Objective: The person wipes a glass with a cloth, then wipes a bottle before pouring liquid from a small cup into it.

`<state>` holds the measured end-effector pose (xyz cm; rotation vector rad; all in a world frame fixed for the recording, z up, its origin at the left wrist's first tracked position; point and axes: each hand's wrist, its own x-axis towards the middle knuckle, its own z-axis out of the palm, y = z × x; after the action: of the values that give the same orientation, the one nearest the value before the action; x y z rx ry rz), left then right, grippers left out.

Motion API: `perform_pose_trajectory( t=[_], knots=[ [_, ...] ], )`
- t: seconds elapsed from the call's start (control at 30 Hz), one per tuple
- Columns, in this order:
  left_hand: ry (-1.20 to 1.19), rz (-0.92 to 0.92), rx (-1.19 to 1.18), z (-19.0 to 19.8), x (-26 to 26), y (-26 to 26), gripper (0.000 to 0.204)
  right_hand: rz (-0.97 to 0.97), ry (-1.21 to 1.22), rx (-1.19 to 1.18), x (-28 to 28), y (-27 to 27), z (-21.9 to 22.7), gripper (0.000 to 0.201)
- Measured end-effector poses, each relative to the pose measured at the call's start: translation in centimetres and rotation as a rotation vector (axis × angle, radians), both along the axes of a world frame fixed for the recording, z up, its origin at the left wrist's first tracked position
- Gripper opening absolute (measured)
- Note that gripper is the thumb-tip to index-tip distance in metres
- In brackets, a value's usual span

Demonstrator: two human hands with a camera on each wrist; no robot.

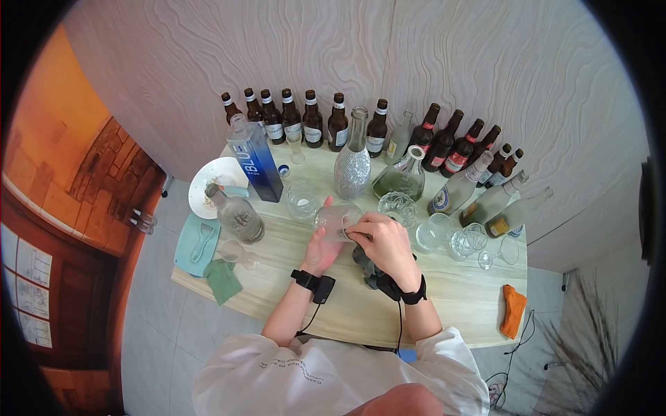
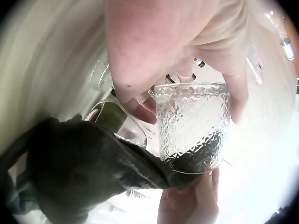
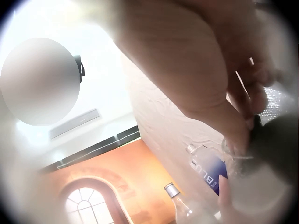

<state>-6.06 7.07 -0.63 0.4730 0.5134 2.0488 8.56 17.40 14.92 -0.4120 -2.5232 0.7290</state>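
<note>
A clear cut-pattern tumbler is held above the wooden table, in front of me. My left hand grips it from the left, fingers curled round its wall. In the left wrist view the tumbler shows between the fingers of that hand. My right hand holds a dark cloth against the tumbler. The cloth reaches the tumbler's base and hangs down towards the table. In the right wrist view the cloth sits under my right hand's fingers.
Brown beer bottles line the back wall. A blue BLU bottle, a glittery bottle, a green flask and a white plate stand behind my hands. Several glasses stand at right; an orange cloth and a green cloth lie on the table's edges.
</note>
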Motion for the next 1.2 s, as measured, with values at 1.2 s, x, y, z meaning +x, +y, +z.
perform_pose_trajectory(
  t=[1.2],
  knots=[
    [-0.044,-0.013,0.016,0.2,0.3,0.1,0.117,-0.015,0.072,-0.031,-0.6,-0.4,-0.4,0.012]
  ],
)
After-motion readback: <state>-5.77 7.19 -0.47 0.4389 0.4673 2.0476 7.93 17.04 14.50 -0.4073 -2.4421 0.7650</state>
